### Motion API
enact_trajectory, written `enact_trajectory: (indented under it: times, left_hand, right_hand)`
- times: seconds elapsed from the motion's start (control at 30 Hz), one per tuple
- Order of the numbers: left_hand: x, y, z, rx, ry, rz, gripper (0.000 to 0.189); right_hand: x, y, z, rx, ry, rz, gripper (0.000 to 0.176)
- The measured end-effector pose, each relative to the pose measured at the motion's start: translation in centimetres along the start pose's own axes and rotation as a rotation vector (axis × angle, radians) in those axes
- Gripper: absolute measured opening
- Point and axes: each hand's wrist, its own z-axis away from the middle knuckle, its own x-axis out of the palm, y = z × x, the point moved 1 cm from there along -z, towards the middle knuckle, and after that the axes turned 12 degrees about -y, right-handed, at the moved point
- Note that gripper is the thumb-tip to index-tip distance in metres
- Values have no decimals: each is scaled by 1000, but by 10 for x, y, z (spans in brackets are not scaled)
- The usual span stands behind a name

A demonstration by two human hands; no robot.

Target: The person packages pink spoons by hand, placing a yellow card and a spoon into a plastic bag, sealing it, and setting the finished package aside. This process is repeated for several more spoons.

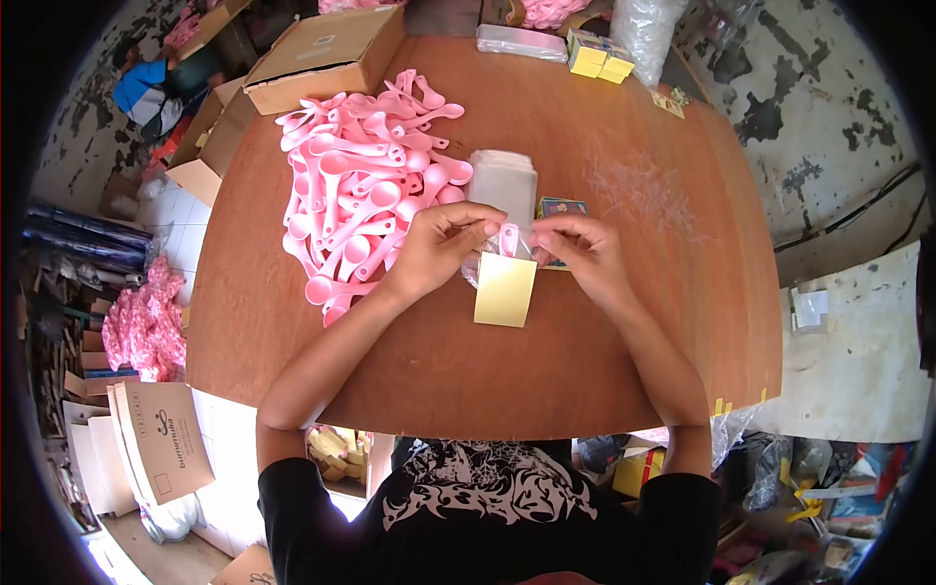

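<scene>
Over the table [585,370], left hand [444,249] and right hand [582,255] pinch the mouth of what looks like a clear bag [472,269] holding a spoon [509,239] and gold card [505,290], beside a spoon pile [361,185]; a slack pinch could let the card slide out.

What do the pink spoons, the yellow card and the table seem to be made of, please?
Pink spoons: likely moulded plastic, smooth with a soft sheen. Yellow card: seemingly thin cardboard, flat with a slightly glossy face. Table: apparently wood or plywood, reddish-brown, faintly grained.
</scene>
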Motion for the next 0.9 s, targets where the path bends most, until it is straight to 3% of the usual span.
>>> enact_trajectory:
  times: [0.4,0.6,0.9]
  left_hand:
    - [-8,-7,2,73,-65,-128,19]
    - [-6,-1,4,-19,-36,33,16]
    - [-5,40,4,-75,-109,-190,29]
  right_hand:
    - [-5,13,0,-73,-69,118,18]
    - [-3,12,1,-171,-102,138,14]
    - [8,2,5,-215,-54,195,21]
